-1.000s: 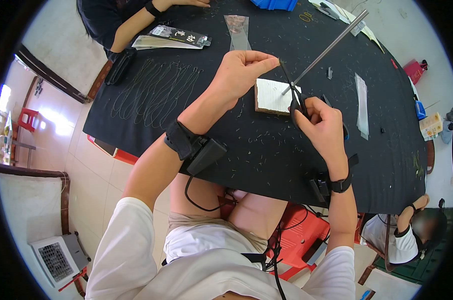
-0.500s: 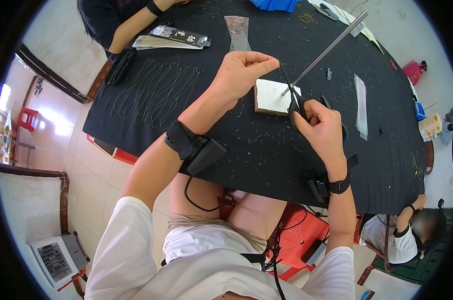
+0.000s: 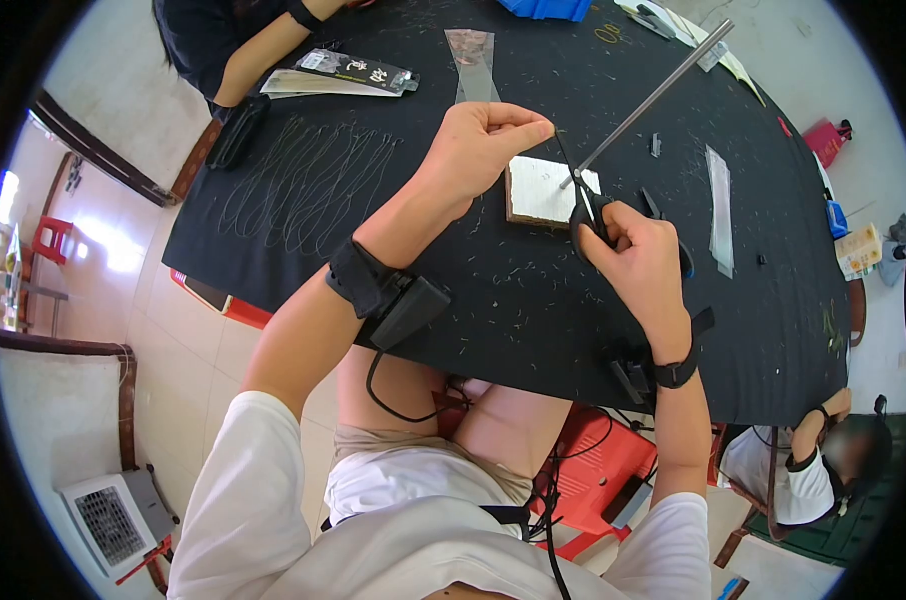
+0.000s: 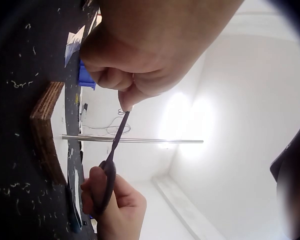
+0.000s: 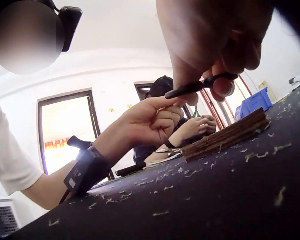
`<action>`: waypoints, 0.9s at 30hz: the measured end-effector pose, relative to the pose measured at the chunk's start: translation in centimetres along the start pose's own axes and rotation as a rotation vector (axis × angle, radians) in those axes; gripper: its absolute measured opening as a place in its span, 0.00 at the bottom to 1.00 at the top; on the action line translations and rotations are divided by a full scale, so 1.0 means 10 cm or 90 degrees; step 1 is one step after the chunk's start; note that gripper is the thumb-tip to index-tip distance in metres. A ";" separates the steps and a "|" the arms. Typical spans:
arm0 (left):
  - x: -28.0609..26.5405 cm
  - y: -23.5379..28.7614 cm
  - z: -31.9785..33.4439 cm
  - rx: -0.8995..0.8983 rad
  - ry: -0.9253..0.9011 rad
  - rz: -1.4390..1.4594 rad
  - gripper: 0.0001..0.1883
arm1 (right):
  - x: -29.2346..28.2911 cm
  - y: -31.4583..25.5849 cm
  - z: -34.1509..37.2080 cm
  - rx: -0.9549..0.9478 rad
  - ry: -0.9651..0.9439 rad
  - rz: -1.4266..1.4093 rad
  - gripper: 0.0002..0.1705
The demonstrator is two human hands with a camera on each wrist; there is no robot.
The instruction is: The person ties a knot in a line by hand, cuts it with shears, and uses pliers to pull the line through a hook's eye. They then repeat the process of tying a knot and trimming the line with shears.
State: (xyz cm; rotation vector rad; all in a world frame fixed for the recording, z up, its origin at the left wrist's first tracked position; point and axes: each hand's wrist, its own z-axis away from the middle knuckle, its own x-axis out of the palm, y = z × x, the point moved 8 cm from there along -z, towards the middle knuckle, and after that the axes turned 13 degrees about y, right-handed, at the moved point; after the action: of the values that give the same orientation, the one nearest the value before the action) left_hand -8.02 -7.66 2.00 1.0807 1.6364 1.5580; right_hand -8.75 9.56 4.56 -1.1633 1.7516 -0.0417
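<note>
Scissors [image 4: 110, 172] in right hand [image 3: 638, 250], fingers [image 3: 621, 228] curled round handles, raised beside white block [image 3: 533, 190] with upright rod [image 3: 653, 98], well in from near edge of worktop [image 3: 533, 355]. Left hand [image 3: 481, 145] at blade tips, fingers pinching a tiny piece [image 3: 560, 131], too small to identify. Thread loops [image 3: 303, 195] toward left edge, clear sleeve [image 3: 721, 215] toward right edge.

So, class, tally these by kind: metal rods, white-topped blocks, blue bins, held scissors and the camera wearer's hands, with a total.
Metal rod: 1
White-topped block: 1
Blue bin: 1
Held scissors: 1
Wearer's left hand and right hand: 2
Total: 6
</note>
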 end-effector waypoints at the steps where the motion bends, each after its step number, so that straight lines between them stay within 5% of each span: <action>1: 0.00 -0.01 -0.01 0.000 0.000 0.004 0.15 | 0.00 0.00 0.00 -0.009 0.003 0.003 0.15; 27: 0.03 0.01 0.00 0.005 -0.025 0.002 0.15 | -0.05 -0.02 -0.02 -0.033 0.022 0.024 0.15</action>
State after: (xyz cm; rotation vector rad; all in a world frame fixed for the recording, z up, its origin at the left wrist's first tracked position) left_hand -8.13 -7.36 2.11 1.1123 1.6162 1.5246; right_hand -8.72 9.69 5.13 -1.1736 1.8145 0.0064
